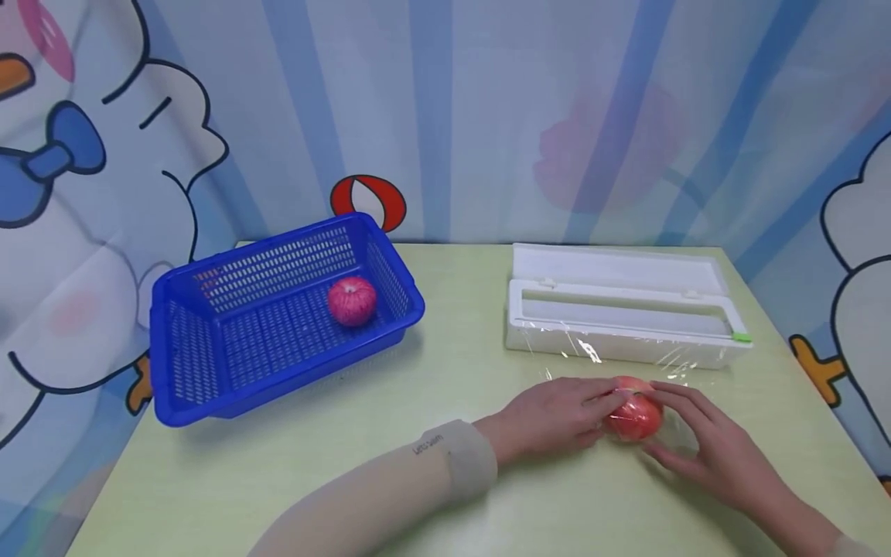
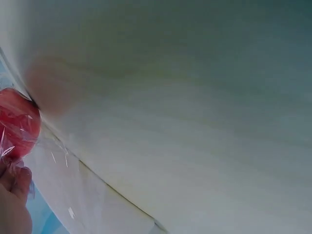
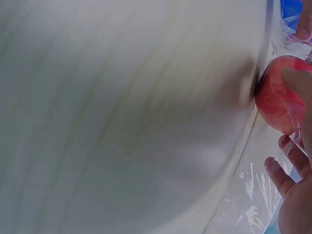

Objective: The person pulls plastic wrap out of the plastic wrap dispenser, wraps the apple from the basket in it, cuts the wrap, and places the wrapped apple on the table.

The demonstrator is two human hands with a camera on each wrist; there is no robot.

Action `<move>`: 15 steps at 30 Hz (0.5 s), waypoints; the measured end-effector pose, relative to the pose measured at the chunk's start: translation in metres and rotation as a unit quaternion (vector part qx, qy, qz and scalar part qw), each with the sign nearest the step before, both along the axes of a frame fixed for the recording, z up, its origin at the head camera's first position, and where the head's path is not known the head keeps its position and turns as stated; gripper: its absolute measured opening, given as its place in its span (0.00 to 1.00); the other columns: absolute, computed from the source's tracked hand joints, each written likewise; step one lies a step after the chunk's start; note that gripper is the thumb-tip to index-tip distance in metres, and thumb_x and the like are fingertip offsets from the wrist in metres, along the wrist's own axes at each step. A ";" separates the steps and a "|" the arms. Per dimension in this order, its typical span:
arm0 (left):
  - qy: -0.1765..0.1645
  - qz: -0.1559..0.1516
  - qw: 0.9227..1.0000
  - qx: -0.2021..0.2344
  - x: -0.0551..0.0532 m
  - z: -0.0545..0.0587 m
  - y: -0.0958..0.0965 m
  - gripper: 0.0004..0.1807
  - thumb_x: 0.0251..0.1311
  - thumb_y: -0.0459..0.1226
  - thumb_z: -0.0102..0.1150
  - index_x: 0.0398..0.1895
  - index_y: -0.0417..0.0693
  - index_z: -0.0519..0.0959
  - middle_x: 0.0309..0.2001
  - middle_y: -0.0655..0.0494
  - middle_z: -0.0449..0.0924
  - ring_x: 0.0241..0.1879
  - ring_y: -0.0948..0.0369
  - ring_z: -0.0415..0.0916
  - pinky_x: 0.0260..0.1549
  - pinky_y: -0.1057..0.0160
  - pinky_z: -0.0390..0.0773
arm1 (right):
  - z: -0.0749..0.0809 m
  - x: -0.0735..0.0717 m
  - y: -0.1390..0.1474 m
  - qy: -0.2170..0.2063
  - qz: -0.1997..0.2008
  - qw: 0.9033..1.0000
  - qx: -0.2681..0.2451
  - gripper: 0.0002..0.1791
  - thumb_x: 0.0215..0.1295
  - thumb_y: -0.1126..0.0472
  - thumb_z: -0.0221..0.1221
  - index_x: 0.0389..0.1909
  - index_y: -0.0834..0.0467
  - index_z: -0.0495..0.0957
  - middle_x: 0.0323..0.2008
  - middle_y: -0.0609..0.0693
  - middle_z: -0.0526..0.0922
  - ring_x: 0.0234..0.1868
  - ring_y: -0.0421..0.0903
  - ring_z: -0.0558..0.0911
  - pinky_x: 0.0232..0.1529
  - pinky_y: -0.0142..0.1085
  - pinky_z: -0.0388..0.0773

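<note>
A red round fruit (image 1: pixel 636 418) with a small green mark on top sits on the table, under clear plastic wrap (image 3: pixel 251 195). My left hand (image 1: pixel 557 414) lies against its left side, fingertips on its upper edge. In the left wrist view, fingers (image 2: pixel 19 180) pinch a bunched bit of wrap beside the fruit (image 2: pixel 19 124). My right hand (image 1: pixel 724 452) is at the fruit's right, its thumb apart from the fingers and the forefinger at the top. The right wrist view has the thumb in front of the fruit (image 3: pixel 278 100) and other fingers (image 3: pixel 280 175) spread.
Behind the fruit stands a white wrap dispenser (image 1: pixel 626 348) with its lid raised and film trailing from its front. To the left, a blue plastic basket (image 1: pixel 278 394) holds a pinkish-red round fruit (image 1: pixel 351 302). A printed curtain (image 1: pixel 473 116) hangs behind the table (image 1: pixel 445 371).
</note>
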State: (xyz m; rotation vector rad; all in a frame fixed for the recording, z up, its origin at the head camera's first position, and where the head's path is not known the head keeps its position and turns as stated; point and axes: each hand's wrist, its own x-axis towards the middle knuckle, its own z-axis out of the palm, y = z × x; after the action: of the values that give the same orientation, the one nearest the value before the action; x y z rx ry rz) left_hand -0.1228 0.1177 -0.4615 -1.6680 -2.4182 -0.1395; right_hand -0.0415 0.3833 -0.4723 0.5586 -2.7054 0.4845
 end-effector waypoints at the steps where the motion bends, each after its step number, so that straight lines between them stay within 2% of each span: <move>1: -0.013 0.004 1.000 0.005 -0.002 0.000 0.000 0.35 0.77 0.50 0.61 0.83 0.54 0.66 0.80 0.58 0.68 0.76 0.64 0.67 0.72 0.70 0.67 | 0.000 -0.002 0.000 -0.003 -0.003 1.000 0.003 0.51 0.34 0.55 0.90 0.66 0.53 0.78 0.62 0.52 0.80 0.59 0.53 0.81 0.60 0.12 0.57; 3: -0.043 0.016 0.999 0.018 -0.005 0.000 0.001 0.36 0.76 0.51 0.62 0.82 0.55 0.66 0.79 0.59 0.69 0.74 0.64 0.70 0.70 0.70 0.69 | 0.000 -0.006 -0.001 -0.007 -0.001 1.000 0.009 0.53 0.34 0.56 0.90 0.67 0.54 0.77 0.63 0.53 0.80 0.60 0.54 0.81 0.60 0.21 0.72; 5: -0.085 0.029 0.996 0.027 -0.008 0.002 0.002 0.37 0.74 0.51 0.65 0.82 0.56 0.66 0.78 0.60 0.70 0.73 0.64 0.71 0.69 0.71 0.70 | -0.001 -0.010 -0.002 -0.011 0.001 1.000 0.011 0.54 0.34 0.56 0.90 0.68 0.55 0.75 0.63 0.54 0.80 0.60 0.55 0.80 0.56 0.36 0.84; 8: -0.147 0.050 0.987 0.038 -0.012 0.004 0.004 0.39 0.72 0.51 0.68 0.82 0.57 0.66 0.77 0.61 0.72 0.72 0.65 0.72 0.68 0.70 0.71 | 0.000 -0.016 -0.002 -0.016 0.009 1.000 0.009 0.55 0.34 0.58 0.90 0.69 0.57 0.74 0.62 0.55 0.80 0.61 0.56 0.79 0.50 0.58 0.85; 12: -0.213 0.078 0.973 0.049 -0.015 0.006 0.008 0.40 0.70 0.52 0.70 0.81 0.59 0.66 0.74 0.64 0.73 0.72 0.66 0.71 0.69 0.69 0.70 | 0.000 -0.023 -0.002 -0.022 0.011 1.000 0.008 0.53 0.35 0.60 0.89 0.68 0.57 0.74 0.60 0.53 0.80 0.60 0.53 0.79 0.53 0.58 0.84; 15: -0.244 0.097 0.963 0.058 -0.017 0.004 0.012 0.41 0.68 0.53 0.72 0.81 0.60 0.66 0.74 0.65 0.73 0.72 0.66 0.70 0.70 0.68 0.70 | 0.000 -0.029 -0.002 -0.034 0.009 0.999 -0.004 0.52 0.37 0.62 0.89 0.67 0.57 0.74 0.60 0.53 0.80 0.60 0.53 0.78 0.55 0.60 0.83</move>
State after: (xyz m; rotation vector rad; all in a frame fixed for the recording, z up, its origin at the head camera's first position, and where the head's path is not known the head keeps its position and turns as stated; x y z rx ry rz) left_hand -0.1398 0.1295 -0.4571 -1.4647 -2.8366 -0.7255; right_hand -0.0708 0.3815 -0.4727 0.5752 -2.7639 0.5289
